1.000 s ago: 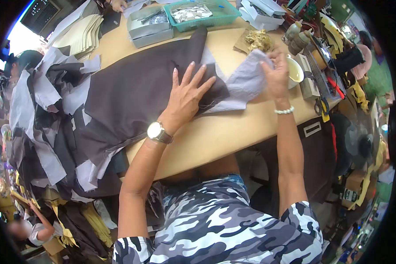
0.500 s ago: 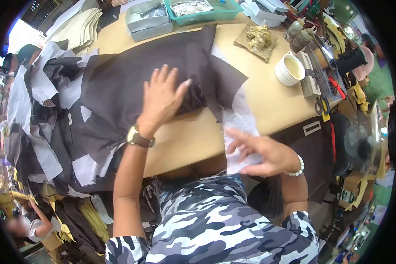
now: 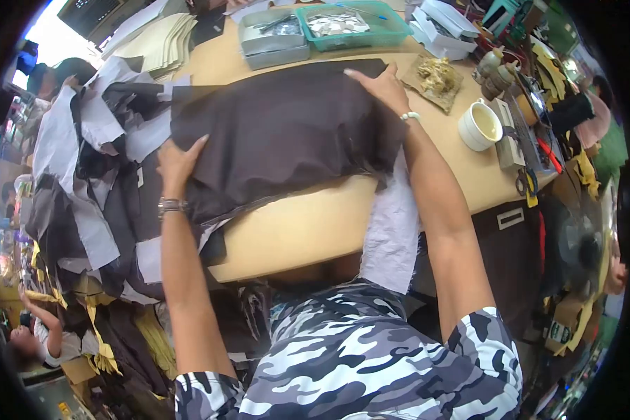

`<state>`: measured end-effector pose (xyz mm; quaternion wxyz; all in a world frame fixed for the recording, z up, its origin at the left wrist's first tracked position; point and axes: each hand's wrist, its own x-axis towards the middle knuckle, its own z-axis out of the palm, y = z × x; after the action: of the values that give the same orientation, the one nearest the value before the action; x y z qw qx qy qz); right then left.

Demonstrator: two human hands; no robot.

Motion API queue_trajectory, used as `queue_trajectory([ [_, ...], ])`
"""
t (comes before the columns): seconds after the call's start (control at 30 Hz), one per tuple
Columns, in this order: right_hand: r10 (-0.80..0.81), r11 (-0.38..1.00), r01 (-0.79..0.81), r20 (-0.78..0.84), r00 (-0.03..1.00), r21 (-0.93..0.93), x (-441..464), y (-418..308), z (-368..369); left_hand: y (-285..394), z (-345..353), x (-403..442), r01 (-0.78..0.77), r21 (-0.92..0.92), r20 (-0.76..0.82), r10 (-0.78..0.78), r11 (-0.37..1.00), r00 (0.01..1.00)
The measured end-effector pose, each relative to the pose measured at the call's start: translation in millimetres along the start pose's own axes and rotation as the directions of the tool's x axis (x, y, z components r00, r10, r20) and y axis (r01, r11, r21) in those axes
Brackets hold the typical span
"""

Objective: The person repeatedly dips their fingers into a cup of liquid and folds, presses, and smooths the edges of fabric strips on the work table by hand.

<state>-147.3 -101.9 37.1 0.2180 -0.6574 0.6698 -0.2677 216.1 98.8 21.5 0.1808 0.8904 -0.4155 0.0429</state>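
As the left grip (image 3: 177,165) and right grip (image 3: 383,89), both splayed, touch opposite ends of a dark cloth (image 3: 280,129) on the tabletop (image 3: 294,227), a white cup (image 3: 479,128) stands to the right, a teal basket (image 3: 360,43) beyond.

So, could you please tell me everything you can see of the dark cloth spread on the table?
The dark cloth is brownish-black, smooth-looking fabric, spread across the table with soft ripples and a slightly frayed-looking near edge. The left hand touches its left end, the right hand its far right corner. A pale strip emerges by its near right corner; whether they are joined is unclear.
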Motion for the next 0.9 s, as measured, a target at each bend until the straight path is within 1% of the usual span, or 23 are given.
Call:
queue_trajectory([
  [0.03,-0.013,0.999,0.014,0.017,1.0,-0.035,-1.8,-3.6,6.7,5.7,0.7,-2.5,-0.009,-0.093,-0.008,0.008,0.996,1.0],
  [0.07,-0.024,0.997,0.026,0.035,0.999,-0.074,-4.8,-5.2,13.2,7.6,6.0,-2.3,-0.074,-0.172,-0.052,0.066,0.982,0.996],
  [0.1,-0.049,0.991,0.045,-0.033,0.998,-0.124,-7.9,-6.5,21.2,11.1,6.6,-1.8,-0.111,-0.18,-0.04,0.106,0.977,0.994],
  [0.13,-0.095,0.99,0.091,-0.032,0.995,-0.105,-9.7,-2.2,26.1,14.1,6.5,-1.8,-0.149,-0.191,-0.031,0.145,0.97,0.989],
  [0.2,-0.185,0.981,0.183,-0.036,0.982,-0.061,-10.4,8.6,29.5,15.1,15.8,-5.0,-0.141,-0.272,-0.133,0.108,0.952,0.985],
  [0.27,-0.14,0.971,0.143,-0.028,0.99,0.192,-25.9,9.0,13.0,25.1,12.5,-15.1,-0.174,-0.374,-0.241,0.085,0.911,0.967],
  [0.3,-0.117,0.942,0.118,-0.022,0.993,0.314,-29.8,9.8,5.5,36.4,-4.8,-26.7,-0.206,-0.435,-0.298,0.076,0.876,0.952],
  [0.33,-0.276,0.902,0.335,-0.231,0.933,0.274,-23.1,12.6,3.8,44.1,-18.2,-31.6,-0.24,-0.491,-0.352,0.061,0.837,0.934],
  [0.37,-0.416,0.829,0.526,-0.42,0.807,0.19,-13.4,15.9,3.3,47.0,-23.0,-29.7,-0.392,-0.508,-0.493,0.113,0.767,0.862],
  [0.4,-0.527,0.729,0.681,-0.578,0.623,0.068,-8.6,17.9,2.0,53.8,-35.6,-29.9,-0.389,-0.447,-0.56,0.088,0.806,0.824],
  [0.43,-0.455,0.667,0.674,-0.543,0.706,0.317,-9.8,3.2,-12.2,58.7,-46.4,-24.4,-0.428,-0.413,-0.605,0.109,0.804,0.789],
  [0.47,-0.494,0.665,0.714,-0.589,0.639,0.217,1.7,-5.4,-19.6,63.1,-56.5,-16.2,-0.469,-0.376,-0.653,0.131,0.799,0.746],
  [0.53,-0.555,0.651,0.746,-0.583,0.593,0.139,46.3,-14.6,-21.7,77.5,-71.9,4.0,-0.391,-0.382,-0.589,0.106,0.838,0.801],
  [0.57,-0.586,0.66,0.747,-0.566,0.58,0.081,63.2,-21.8,-17.4,77.1,-68.2,23.2,-0.432,-0.33,-0.602,0.165,0.84,0.781],
  [0.6,-0.547,0.703,0.697,-0.517,0.658,0.144,57.0,-35.8,-19.6,73.3,-65.0,42.4,-0.316,-0.227,-0.469,0.181,0.921,0.865],
  [0.67,-0.445,0.834,0.547,-0.495,0.746,0.076,60.9,-36.3,-19.7,64.3,-41.4,74.5,-0.345,0.034,-0.551,0.306,0.938,0.776],
  [0.7,-0.424,0.818,0.549,-0.463,0.778,0.172,54.1,-38.2,-24.3,77.1,-44.5,69.5,-0.399,0.054,-0.578,0.354,0.915,0.735],
  [0.77,-0.388,0.777,0.516,-0.371,0.844,0.361,5.4,-28.9,-30.3,113.1,-45.9,41.3,-0.495,0.112,-0.602,0.455,0.862,0.656],
  [0.8,-0.392,0.773,0.496,-0.318,0.863,0.396,-19.2,-18.1,-29.2,136.6,-53.1,18.8,-0.638,-0.008,-0.563,0.524,0.77,0.639],
  [0.83,-0.396,0.77,0.473,-0.261,0.88,0.428,-44.4,-4.9,-25.4,157.6,-46.8,-0.5,-0.741,-0.065,-0.589,0.573,0.669,0.569],
  [0.9,-0.392,0.787,0.439,-0.198,0.898,0.433,-86.8,21.7,-14.5,198.2,-32.0,-42.3,-0.848,-0.287,-0.568,0.634,0.445,0.525],
])
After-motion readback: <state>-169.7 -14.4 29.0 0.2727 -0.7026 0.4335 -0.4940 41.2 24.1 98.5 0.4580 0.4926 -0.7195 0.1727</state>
